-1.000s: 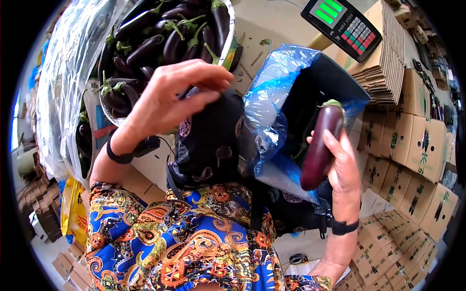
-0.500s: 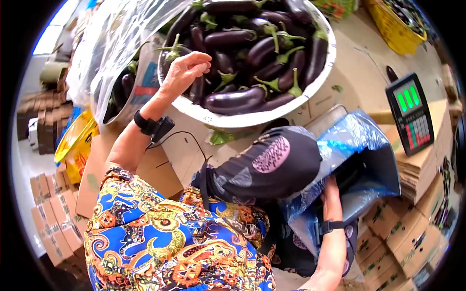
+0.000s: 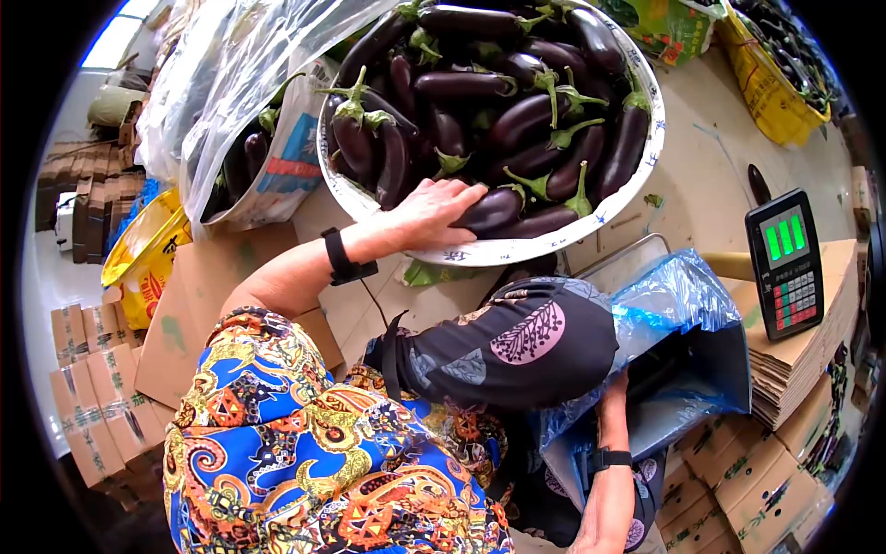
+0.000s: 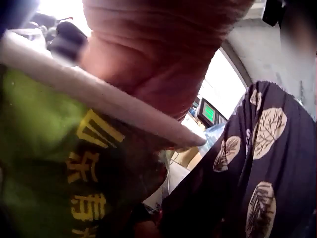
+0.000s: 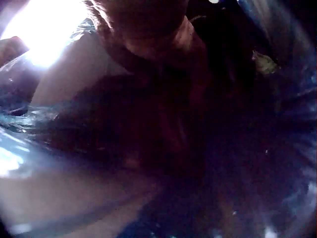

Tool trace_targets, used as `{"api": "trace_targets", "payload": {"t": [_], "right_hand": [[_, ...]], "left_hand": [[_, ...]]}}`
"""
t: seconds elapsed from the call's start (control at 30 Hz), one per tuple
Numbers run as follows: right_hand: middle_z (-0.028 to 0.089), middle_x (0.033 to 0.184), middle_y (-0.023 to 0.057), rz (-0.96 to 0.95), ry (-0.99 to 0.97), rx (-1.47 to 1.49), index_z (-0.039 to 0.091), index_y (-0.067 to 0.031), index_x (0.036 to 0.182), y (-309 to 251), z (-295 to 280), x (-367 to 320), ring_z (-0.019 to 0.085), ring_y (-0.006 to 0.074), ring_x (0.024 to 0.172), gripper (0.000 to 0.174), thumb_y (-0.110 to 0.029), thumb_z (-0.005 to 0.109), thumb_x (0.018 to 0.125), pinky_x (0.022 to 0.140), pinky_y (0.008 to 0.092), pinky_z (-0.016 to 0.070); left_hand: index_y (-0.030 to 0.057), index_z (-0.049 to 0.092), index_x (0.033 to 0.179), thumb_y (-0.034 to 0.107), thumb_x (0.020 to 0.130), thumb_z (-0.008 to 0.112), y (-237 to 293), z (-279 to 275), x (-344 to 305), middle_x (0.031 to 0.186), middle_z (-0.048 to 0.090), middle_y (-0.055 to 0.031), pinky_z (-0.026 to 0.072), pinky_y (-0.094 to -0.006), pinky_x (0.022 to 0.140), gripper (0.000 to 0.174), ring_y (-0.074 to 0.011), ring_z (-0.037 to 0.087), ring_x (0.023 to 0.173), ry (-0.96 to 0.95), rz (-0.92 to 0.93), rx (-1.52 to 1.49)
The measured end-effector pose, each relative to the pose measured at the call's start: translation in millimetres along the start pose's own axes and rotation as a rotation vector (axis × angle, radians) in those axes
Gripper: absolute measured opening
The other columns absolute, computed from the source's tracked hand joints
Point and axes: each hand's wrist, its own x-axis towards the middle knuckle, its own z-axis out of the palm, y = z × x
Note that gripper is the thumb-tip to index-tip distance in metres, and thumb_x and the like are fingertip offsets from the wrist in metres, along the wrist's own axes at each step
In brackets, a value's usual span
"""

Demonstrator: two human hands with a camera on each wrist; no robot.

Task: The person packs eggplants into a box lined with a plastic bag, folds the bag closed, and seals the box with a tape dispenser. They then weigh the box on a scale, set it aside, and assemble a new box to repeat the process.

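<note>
In the head view my left hand [image 3: 434,217] is over the near side of a broad white-rimmed basket [image 3: 554,242] heaped with dark purple eggplants. Its fingers lie across the far side of one glossy eggplant [image 3: 496,212], its thumb along the near side, covering that eggplant's left half. My right hand [image 3: 613,399] reaches down into a box lined with a blue plastic bag [image 3: 678,300]; its fingers are hidden there. Close up in the right wrist view, the right hand [image 5: 163,39] is deep in shadow, and I cannot tell what it holds.
A scale display [image 3: 784,263] stands at the right by stacked flat cardboard [image 3: 812,342]. Clear plastic sheeting [image 3: 217,102] hangs over a second container of eggplants at the left. My patterned trouser knee [image 3: 526,337] lies between basket and lined box. A yellow basket [image 3: 780,102] is at far right.
The right hand carried an eggplant down into the bag-lined box, where the hand is now hidden. My left hand moved over the basket and down onto an eggplant. The head view swung left.
</note>
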Motion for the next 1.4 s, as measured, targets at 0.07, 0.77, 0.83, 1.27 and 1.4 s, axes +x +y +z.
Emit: {"api": "trace_targets", "payload": {"t": [0.07, 0.77, 0.83, 1.27, 1.4], "right_hand": [[0.065, 0.119, 0.0105, -0.157, -0.008, -0.273, 0.046, -0.0003, 0.140, 2, -3, 3, 0.063, 0.0239, 0.104, 0.055, -0.042, 0.035, 0.107, 0.091, 0.0356, 0.0494], [0.068, 0.090, 0.0100, -0.077, -0.028, -0.070, 0.058, -0.0012, 0.122, -173, 72, -245, 0.066, 0.0176, 0.074, 0.049, -0.042, 0.050, 0.097, 0.066, 0.0289, 0.0554], [0.066, 0.089, 0.0117, -0.162, -0.015, 0.087, 0.053, 0.0014, 0.128, -177, 71, -263, 0.066, 0.0190, 0.073, 0.056, -0.046, 0.048, 0.099, 0.061, 0.0278, 0.0557], [0.062, 0.104, 0.0181, -0.567, -0.168, 0.468, 0.048, 0.0036, 0.130, -167, 48, -260, 0.065, 0.0249, 0.086, 0.055, -0.044, 0.040, 0.104, 0.073, 0.0338, 0.0574], [0.062, 0.104, 0.0171, -0.577, -0.182, 0.559, 0.048, 0.0037, 0.130, -161, 45, -262, 0.065, 0.0237, 0.086, 0.062, -0.051, 0.041, 0.103, 0.073, 0.0333, 0.0577]], "left_hand": [[0.0052, 0.044, 0.142, 0.032, 0.080, 0.075, 3, -9, 8, 0.130, 0.054, -0.0208, 0.0410, -0.0464, 0.102, 0.074, -0.0383, 0.053, 0.120, -0.119, -0.090, -0.070], [-0.0075, 0.051, 0.128, 0.038, 0.091, 0.067, 25, -80, 60, 0.093, 0.067, -0.0125, 0.0541, -0.0282, 0.066, 0.061, -0.0188, 0.065, 0.074, -0.031, -0.427, -1.485], [-0.0080, 0.050, 0.128, 0.044, 0.095, 0.059, 26, -91, 45, 0.095, 0.066, -0.0142, 0.0508, -0.0238, 0.059, 0.063, -0.0190, 0.064, 0.073, -0.119, -0.240, -1.728], [-0.0016, 0.052, 0.132, 0.041, 0.082, 0.067, 46, -90, 59, 0.107, 0.062, -0.0129, 0.0466, -0.0339, 0.086, 0.068, -0.0231, 0.060, 0.095, 0.001, -0.112, -0.251], [-0.0033, 0.047, 0.137, 0.041, 0.079, 0.066, 98, -131, 31, 0.110, 0.063, -0.0134, 0.0496, -0.0269, 0.082, 0.075, -0.0172, 0.063, 0.092, -0.156, -0.091, -0.752]]}}
